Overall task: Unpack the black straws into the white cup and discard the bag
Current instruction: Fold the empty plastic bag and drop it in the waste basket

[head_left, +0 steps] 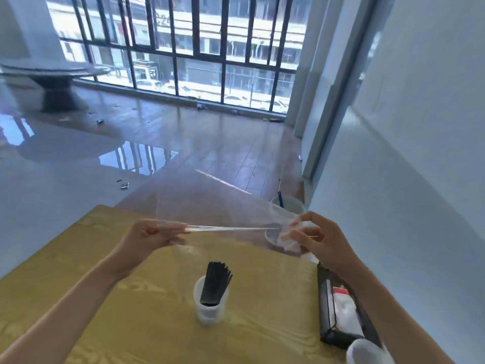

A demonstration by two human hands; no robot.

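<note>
A bundle of black straws (215,282) stands upright in the white cup (210,308) on the yellow wooden table (105,298). Above the table's far edge I hold the clear plastic bag (231,216) stretched out flat between both hands. My left hand (154,236) pinches its left end. My right hand (312,239) grips its crumpled right end. No straws show inside the bag.
A black mesh pouch (338,313) with white and red contents lies at the table's right edge. A white rounded object (367,350) sits at the bottom right. A white bin (288,204) stands on the floor beyond the table, near the white wall.
</note>
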